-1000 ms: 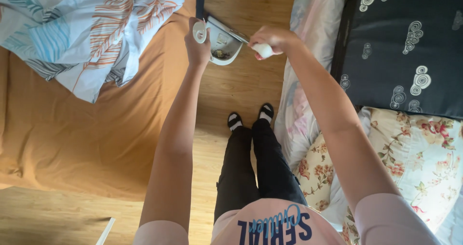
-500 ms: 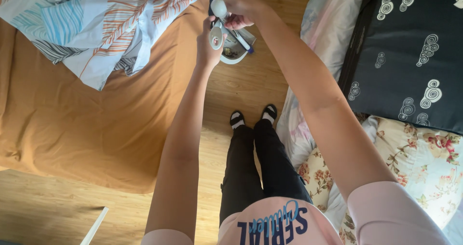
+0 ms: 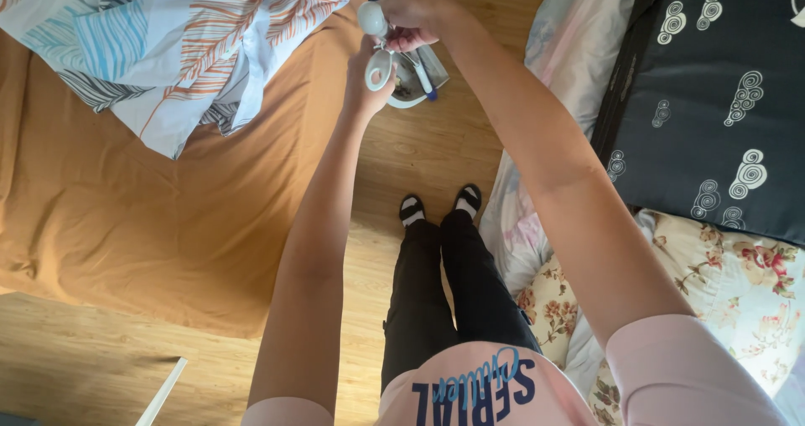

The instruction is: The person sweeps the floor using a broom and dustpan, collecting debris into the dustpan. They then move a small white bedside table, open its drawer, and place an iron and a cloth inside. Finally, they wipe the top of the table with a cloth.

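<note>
Top centre of the frame: both arms stretched out over the wooden floor (image 3: 436, 166). Left hand (image 3: 369, 86) gripped the handle of a small white scoop-like tool (image 3: 379, 67), fingers wrapped round it. Right hand (image 3: 415, 15) was closed on a white rounded knob (image 3: 371, 18) just above that tool; hands nearly touching. Directly beneath them, on the floor, lay a white dustpan (image 3: 412, 86) with dark debris in it and a blue-and-white stick across its edge; details too small to tell.

Left half: orange-brown sheet (image 3: 126, 216), with a crumpled white cover printed in blue and orange leaves (image 3: 168, 49) at upper left. Right edge: dark navy cushion with white swirl marks (image 3: 713, 99), floral bedding (image 3: 738, 292) below it. Bottom centre: pink shirt (image 3: 478, 384) with dark blue lettering, black trousers, striped socks.
</note>
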